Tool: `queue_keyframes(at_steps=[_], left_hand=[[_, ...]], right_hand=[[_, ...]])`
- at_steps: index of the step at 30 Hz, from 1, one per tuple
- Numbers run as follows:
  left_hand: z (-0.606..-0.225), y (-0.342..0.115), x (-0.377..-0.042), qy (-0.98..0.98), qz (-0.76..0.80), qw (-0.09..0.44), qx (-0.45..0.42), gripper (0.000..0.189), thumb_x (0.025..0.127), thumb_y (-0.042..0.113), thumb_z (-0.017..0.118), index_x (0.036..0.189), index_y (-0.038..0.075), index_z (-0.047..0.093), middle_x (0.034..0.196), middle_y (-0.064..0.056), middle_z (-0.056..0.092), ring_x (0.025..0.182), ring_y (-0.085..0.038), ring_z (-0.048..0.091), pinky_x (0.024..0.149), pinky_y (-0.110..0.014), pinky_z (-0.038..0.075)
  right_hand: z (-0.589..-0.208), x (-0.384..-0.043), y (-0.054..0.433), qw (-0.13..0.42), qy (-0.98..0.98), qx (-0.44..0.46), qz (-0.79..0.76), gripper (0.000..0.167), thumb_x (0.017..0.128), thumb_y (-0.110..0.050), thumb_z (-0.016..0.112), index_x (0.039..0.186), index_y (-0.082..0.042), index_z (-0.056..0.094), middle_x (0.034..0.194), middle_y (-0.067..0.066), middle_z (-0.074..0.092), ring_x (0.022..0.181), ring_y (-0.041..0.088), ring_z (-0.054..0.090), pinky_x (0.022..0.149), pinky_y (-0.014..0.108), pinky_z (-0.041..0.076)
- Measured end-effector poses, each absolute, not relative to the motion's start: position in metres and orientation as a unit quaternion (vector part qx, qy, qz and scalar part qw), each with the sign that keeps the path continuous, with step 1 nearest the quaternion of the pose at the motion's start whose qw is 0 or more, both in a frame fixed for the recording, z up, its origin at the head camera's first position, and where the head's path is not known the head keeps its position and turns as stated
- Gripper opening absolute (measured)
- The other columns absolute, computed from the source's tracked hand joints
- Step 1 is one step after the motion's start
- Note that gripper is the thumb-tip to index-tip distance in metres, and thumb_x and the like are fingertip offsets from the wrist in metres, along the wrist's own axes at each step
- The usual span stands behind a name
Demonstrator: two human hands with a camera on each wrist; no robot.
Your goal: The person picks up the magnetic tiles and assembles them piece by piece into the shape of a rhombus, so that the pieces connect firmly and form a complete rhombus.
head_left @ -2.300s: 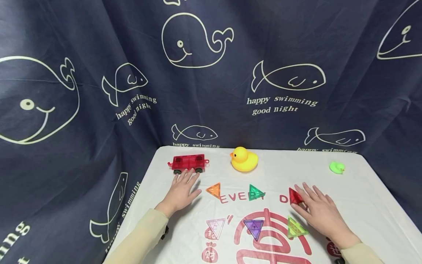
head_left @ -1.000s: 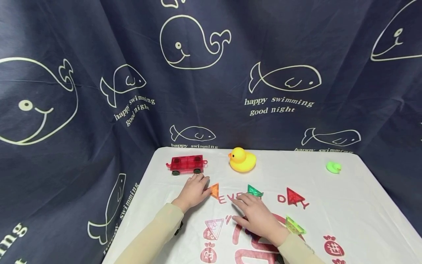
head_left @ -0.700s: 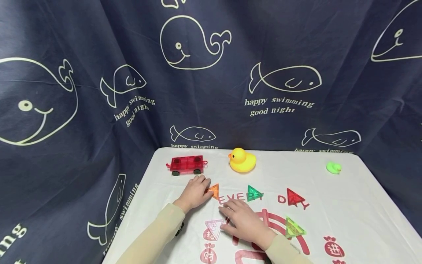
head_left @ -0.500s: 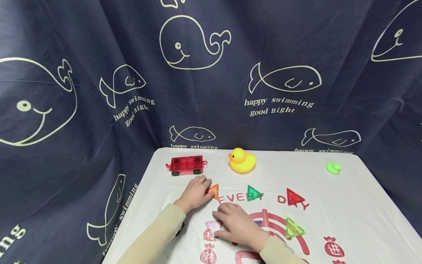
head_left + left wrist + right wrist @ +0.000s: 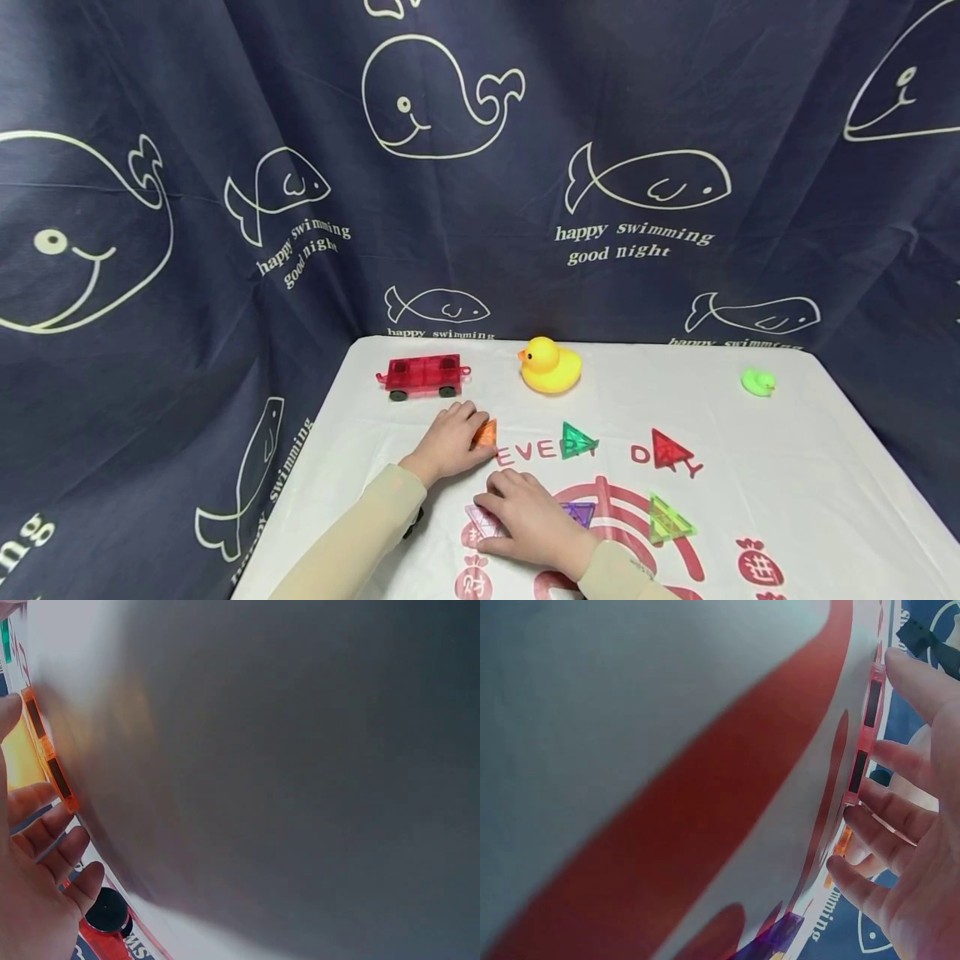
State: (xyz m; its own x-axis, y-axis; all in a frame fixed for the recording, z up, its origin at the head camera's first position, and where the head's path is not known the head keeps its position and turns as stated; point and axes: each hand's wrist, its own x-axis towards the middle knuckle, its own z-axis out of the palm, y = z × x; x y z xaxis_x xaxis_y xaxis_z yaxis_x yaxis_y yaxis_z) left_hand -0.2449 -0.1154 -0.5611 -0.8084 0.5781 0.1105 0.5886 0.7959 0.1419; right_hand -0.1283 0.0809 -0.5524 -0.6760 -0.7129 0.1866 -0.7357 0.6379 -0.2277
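My left hand (image 5: 446,442) spans a translucent orange triangular magnetic tile (image 5: 487,434), thumb at one end and curled fingers at the other. In the left wrist view, that tile's edge (image 5: 49,750) shows dark magnet strips. My right hand (image 5: 532,525) pinches a pale pink triangular magnetic tile (image 5: 483,521) lying on the table, partly hidden by the fingers. The right wrist view shows the pink tile's edge (image 5: 866,735) between thumb and fingers. Just beyond the right hand lies a purple triangular tile (image 5: 581,512), partly covered.
Green (image 5: 577,441), red (image 5: 669,450) and yellow-green (image 5: 667,520) triangular tiles lie on the white printed tablecloth (image 5: 810,467). Along the back stand a red wheeled toy car base (image 5: 423,376), a yellow rubber duck (image 5: 551,367) and a small green duck (image 5: 759,382). A dark blue curtain (image 5: 480,208) hangs behind.
The left hand has moved from beside the car base to the orange tile and grips it. My right hand has crossed leftward from the red tile to the pink one.
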Motion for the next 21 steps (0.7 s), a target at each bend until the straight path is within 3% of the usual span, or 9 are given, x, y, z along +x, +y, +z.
queue_keyframes(at_steps=[7, 21], left_hand=[[-0.56, -0.114, -0.244, -0.949, -0.073, 0.012, -0.306, 0.069, 0.093, 0.062, 0.068, 0.14, 0.011, 0.064, 0.117, -0.002, 0.056, 0.104, -0.019, 0.05, 0.093, -0.04, 0.045], [-0.562, -0.112, -0.244, -0.95, -0.09, 0.007, -0.299, 0.061, 0.091, 0.055, 0.073, 0.132, 0.01, 0.065, 0.112, -0.001, 0.058, 0.102, -0.019, 0.05, 0.095, -0.04, 0.045]], right_hand=[[-0.552, -0.126, 0.086, 0.051, -0.897, 0.414, 0.144, 0.059, 0.088, -0.061, 0.076, 0.13, -0.02, 0.071, 0.113, -0.006, 0.056, 0.105, 0.013, 0.051, 0.091, 0.04, 0.048], [-0.555, -0.127, 0.092, 0.027, -0.9, 0.406, 0.157, 0.057, 0.09, -0.058, 0.075, 0.132, -0.019, 0.071, 0.117, -0.007, 0.058, 0.108, 0.012, 0.055, 0.093, 0.045, 0.048]])
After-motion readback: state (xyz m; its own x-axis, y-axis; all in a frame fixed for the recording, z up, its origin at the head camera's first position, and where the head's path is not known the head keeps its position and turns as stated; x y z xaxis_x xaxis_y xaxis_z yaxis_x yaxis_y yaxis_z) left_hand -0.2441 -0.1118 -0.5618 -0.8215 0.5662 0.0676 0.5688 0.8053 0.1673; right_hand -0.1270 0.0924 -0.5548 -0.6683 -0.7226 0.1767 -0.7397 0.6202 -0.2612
